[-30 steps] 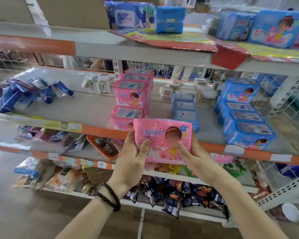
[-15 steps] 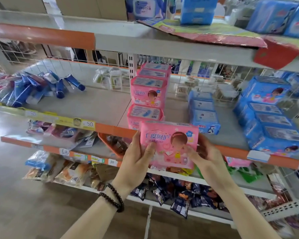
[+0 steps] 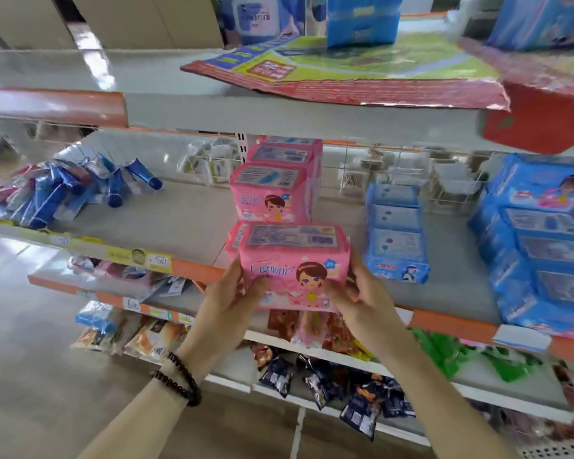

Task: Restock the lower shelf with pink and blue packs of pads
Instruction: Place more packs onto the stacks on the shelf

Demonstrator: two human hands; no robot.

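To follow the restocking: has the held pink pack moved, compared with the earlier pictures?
Yes. The pink pack rose from below the orange shelf edge to overlap it, nearer the pink stack.

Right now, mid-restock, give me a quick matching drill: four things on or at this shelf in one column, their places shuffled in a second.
Things:
1. pink pack
2. blue tubes
3. small blue packs
4. large blue packs

Places:
A. far right of the shelf
B. held in the left hand and right hand at the front edge
C. heaped at far left
D. in a row just right of the pink stack

Pairs: 1-B, 2-C, 3-D, 4-A
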